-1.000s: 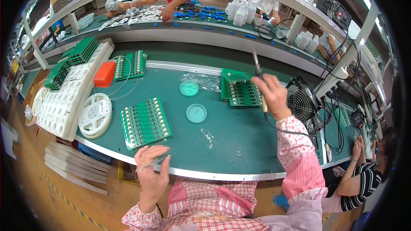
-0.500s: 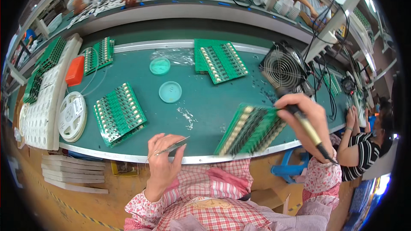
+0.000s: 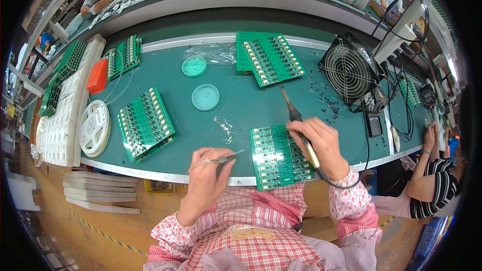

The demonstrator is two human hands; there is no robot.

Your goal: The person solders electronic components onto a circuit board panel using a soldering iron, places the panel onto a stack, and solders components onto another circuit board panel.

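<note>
My left hand (image 3: 205,178) is closed around a pair of tweezers (image 3: 227,158), whose tips point right above the table's near edge. A thin wire curves out from the same hand on its left. In my right hand (image 3: 324,145) is a soldering iron (image 3: 295,116), its tip pointing up and away from me. Beneath the iron and the fingers lies a green circuit board panel (image 3: 273,155), with rows of pale components and its near end at the table edge. The right fingertips are at the panel's upper right; whether they touch it I cannot tell.
Green panels (image 3: 145,125) lie at left, others (image 3: 273,62) at the back. Two round dishes (image 3: 205,97) stand mid-table near scattered tiny parts (image 3: 224,129). A fan (image 3: 347,70) stands at right, component reels (image 3: 95,128) at left. A co-worker (image 3: 432,185) sits at right.
The panel was raised and tilted in my right hand; now it lies flatter on the table. The soldering iron's tip has swung left. My left hand shifted slightly right. The view moved a little.
</note>
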